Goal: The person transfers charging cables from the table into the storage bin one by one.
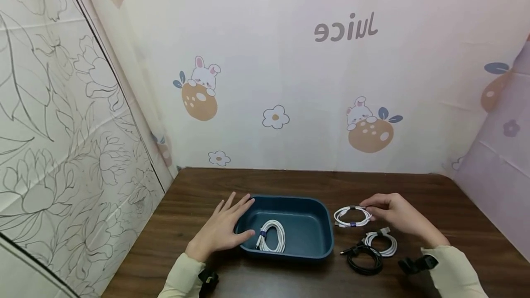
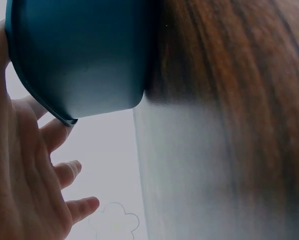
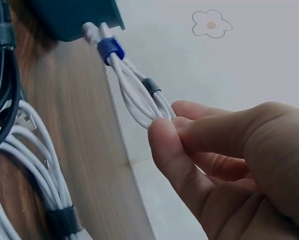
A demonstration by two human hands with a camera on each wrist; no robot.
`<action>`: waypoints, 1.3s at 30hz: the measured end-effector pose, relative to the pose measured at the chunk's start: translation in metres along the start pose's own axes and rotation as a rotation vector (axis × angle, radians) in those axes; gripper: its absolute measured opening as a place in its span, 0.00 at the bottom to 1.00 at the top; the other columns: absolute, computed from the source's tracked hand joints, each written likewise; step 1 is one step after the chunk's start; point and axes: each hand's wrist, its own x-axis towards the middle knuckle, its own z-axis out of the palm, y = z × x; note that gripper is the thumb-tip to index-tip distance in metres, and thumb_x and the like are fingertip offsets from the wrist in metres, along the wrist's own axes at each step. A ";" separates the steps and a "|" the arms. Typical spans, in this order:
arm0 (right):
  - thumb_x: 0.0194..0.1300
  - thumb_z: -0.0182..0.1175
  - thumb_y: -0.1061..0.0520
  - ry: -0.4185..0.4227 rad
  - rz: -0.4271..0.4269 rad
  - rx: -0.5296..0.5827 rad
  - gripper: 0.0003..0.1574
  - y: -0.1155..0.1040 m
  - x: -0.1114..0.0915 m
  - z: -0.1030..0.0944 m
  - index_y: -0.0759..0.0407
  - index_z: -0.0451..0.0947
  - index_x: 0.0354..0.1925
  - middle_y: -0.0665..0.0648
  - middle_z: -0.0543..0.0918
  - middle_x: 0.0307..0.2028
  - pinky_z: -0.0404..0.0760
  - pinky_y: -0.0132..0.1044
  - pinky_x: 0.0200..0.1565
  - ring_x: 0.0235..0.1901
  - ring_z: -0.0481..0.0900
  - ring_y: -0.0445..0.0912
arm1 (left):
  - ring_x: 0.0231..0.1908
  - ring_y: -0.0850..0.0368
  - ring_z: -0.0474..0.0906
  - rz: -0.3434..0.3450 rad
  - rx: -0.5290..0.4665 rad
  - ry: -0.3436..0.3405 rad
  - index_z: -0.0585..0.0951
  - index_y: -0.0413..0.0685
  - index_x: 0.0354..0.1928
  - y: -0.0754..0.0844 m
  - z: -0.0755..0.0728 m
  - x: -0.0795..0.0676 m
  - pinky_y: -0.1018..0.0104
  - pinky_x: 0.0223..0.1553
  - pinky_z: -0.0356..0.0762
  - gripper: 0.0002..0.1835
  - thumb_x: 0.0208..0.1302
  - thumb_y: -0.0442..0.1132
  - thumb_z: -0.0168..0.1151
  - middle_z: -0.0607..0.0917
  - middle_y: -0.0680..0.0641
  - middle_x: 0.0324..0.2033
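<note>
A coiled white cable (image 1: 353, 216), tied with a blue and a dark strap, is pinched between the thumb and fingers of my right hand (image 1: 399, 215). In the right wrist view that cable (image 3: 134, 90) hangs above the table. My left hand (image 1: 223, 229) rests at the left rim of a teal tray (image 1: 306, 224), fingers spread and straight. Inside the tray, toward its left, lies another coiled white cable (image 1: 273, 236) with a blue strap. The left wrist view shows the tray's outer wall (image 2: 84, 60) beside the palm.
Right of the tray, a coiled black cable (image 1: 364, 261) lies against a third white cable (image 1: 385, 244) on the dark wooden table (image 1: 198, 187). Behind the table hangs a printed curtain (image 1: 265, 72). Black wrist cameras (image 1: 417, 264) are strapped at the sleeves.
</note>
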 end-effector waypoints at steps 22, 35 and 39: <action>0.71 0.64 0.69 0.070 -0.035 -0.056 0.13 -0.015 0.013 -0.017 0.62 0.88 0.50 0.53 0.89 0.36 0.82 0.32 0.30 0.28 0.84 0.40 | 0.82 0.32 0.46 -0.015 -0.012 -0.004 0.60 0.63 0.83 0.008 -0.002 -0.004 0.23 0.73 0.52 0.43 0.70 0.64 0.59 0.59 0.54 0.83; 0.72 0.64 0.66 0.067 -0.043 -0.060 0.11 -0.032 0.026 -0.022 0.59 0.88 0.49 0.52 0.90 0.39 0.83 0.35 0.29 0.29 0.83 0.36 | 0.81 0.31 0.49 0.010 0.008 0.019 0.60 0.60 0.83 0.011 0.001 -0.009 0.22 0.72 0.53 0.44 0.70 0.68 0.57 0.60 0.51 0.82; 0.72 0.64 0.66 0.051 -0.054 -0.050 0.12 -0.037 0.031 -0.020 0.59 0.88 0.50 0.51 0.90 0.37 0.82 0.35 0.29 0.29 0.83 0.35 | 0.81 0.31 0.49 0.010 0.008 0.023 0.60 0.59 0.83 0.011 0.001 -0.011 0.22 0.72 0.54 0.44 0.71 0.67 0.57 0.60 0.51 0.82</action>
